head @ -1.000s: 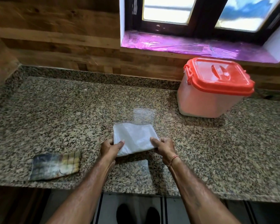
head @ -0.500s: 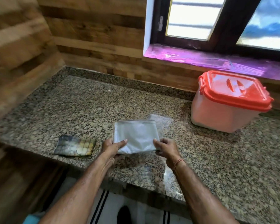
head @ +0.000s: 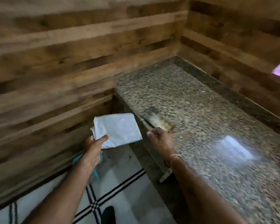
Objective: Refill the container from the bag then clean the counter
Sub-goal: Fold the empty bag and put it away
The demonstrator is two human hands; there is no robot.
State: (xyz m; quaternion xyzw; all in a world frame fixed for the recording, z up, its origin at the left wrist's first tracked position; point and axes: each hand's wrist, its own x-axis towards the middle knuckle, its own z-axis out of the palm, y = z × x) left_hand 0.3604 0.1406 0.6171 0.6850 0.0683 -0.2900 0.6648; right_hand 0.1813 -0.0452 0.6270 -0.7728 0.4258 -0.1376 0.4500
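Note:
My left hand [head: 94, 146] holds the folded white bag [head: 118, 130] off the counter's left end, over the floor. My right hand [head: 160, 138] is free of the bag, with its fingers loosely curled at the granite counter's [head: 200, 110] near edge, just below a blurred checked cloth [head: 157, 120] lying there. I cannot tell whether the fingers touch the cloth. The red-lidded container is out of view.
Wooden plank walls [head: 55, 62] close off the counter's left end and back. Below is a white tiled floor with black stripes [head: 120, 183], and something teal [head: 78, 160] shows under my left wrist. A bright window reflection [head: 233, 147] lies on the granite.
The view has swung left, taking the container out of sight. The bag left the counter in my left hand alone; my right hand released it and moved to the checked cloth.

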